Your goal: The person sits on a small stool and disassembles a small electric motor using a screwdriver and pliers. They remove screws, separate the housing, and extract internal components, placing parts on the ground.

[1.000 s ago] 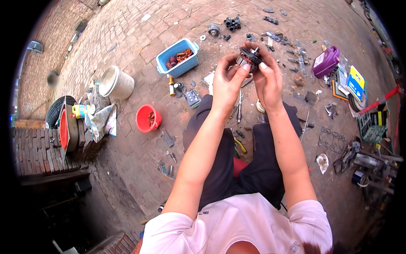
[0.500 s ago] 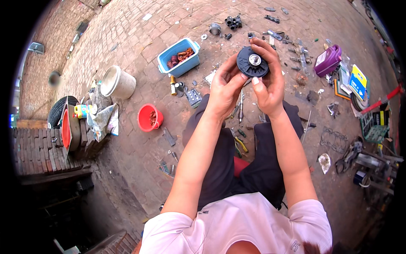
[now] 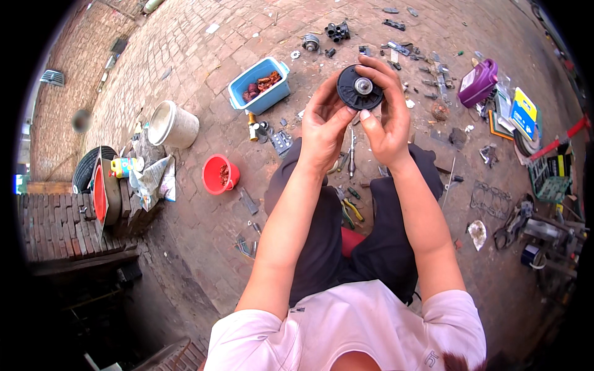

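A round black wheel-like part [image 3: 359, 89] with a shiny metal hub is held up in front of me, its flat face toward the camera. My left hand [image 3: 325, 127] grips its left rim with thumb and fingers. My right hand [image 3: 387, 117] wraps its right and top edge, thumb pressing near the lower rim. Below my hands are my dark-trousered knees, and between them a screwdriver [image 3: 351, 151] and pliers [image 3: 349, 207] lie on the brick ground.
A blue tub [image 3: 260, 84] of rusty parts, a red cup [image 3: 220, 175] and a white bucket [image 3: 173, 125] stand to the left. A purple jug [image 3: 477, 83], boxes and several scattered tools and metal parts lie at right and ahead. A tyre [image 3: 93, 179] leans by a brick ledge.
The black part was turned from edge-on to face-on and lifted slightly. Both hands shifted their grip around its rim.
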A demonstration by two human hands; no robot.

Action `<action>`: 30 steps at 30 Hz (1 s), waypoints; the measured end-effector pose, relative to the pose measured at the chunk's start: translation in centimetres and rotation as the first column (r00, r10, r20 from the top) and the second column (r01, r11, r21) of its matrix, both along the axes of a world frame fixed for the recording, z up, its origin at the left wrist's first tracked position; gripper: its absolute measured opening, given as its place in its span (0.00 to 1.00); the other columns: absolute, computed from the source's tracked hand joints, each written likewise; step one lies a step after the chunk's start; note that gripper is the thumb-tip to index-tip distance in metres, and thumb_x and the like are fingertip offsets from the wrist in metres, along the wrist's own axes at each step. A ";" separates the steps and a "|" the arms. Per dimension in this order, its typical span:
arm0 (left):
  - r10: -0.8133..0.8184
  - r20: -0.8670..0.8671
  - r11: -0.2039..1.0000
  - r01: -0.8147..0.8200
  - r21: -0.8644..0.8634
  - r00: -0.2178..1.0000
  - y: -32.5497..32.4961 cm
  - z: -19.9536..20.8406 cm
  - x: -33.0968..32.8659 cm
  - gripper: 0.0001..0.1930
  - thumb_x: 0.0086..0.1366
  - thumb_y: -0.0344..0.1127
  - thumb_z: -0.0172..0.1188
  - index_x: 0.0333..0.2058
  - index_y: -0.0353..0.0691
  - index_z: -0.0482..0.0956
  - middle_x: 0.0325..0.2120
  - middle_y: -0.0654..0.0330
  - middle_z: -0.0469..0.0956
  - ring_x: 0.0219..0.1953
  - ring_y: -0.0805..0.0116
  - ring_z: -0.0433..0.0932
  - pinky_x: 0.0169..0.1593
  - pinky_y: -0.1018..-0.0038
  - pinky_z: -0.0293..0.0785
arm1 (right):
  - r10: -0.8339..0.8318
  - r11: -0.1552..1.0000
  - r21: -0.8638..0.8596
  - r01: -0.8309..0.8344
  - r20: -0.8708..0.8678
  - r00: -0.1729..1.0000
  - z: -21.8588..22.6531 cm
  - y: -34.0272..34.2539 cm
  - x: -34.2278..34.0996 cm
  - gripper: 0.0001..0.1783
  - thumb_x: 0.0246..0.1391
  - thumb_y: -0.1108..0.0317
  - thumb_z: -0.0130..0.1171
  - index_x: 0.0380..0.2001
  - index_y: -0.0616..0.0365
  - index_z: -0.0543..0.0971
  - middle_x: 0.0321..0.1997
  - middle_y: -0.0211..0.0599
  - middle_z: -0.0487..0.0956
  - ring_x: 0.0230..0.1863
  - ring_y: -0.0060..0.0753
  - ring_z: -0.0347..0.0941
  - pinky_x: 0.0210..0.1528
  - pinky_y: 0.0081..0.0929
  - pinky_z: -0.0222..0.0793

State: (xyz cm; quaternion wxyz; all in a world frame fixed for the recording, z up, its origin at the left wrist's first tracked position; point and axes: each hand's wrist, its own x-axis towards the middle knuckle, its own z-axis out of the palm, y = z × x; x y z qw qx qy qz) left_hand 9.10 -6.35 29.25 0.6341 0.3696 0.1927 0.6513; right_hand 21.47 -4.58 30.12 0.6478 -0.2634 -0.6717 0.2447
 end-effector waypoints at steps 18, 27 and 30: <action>0.163 -0.100 0.973 -0.176 -0.149 0.982 0.6 -1.3 -0.3 0.24 0.60 0.31 0.63 0.51 0.30 0.65 0.40 0.56 0.75 0.37 0.70 0.76 0.37 0.77 0.73 | 0.102 0.822 -0.513 -0.247 -0.294 0.950 -2.1 0.1 -0.9 0.24 0.64 0.60 0.51 0.55 0.70 0.68 0.48 0.38 0.75 0.49 0.23 0.69 0.52 0.21 0.65; 0.206 -0.065 0.955 -0.215 -0.202 0.976 0.7 -0.9 0.3 0.21 0.60 0.31 0.64 0.49 0.33 0.67 0.37 0.59 0.75 0.32 0.75 0.73 0.34 0.79 0.70 | 0.180 0.664 -0.430 -0.612 -0.703 0.688 -3.0 0.7 -1.2 0.20 0.66 0.61 0.44 0.51 0.68 0.70 0.48 0.39 0.75 0.48 0.28 0.72 0.52 0.27 0.68; 0.211 -0.050 0.948 -0.217 -0.232 0.976 0.7 -0.8 0.6 0.20 0.61 0.32 0.63 0.48 0.33 0.67 0.36 0.60 0.75 0.31 0.76 0.73 0.33 0.79 0.70 | 0.196 0.640 -0.413 -0.648 -0.728 0.657 -3.2 0.7 -0.9 0.18 0.67 0.61 0.43 0.47 0.65 0.72 0.46 0.38 0.76 0.46 0.28 0.72 0.50 0.28 0.68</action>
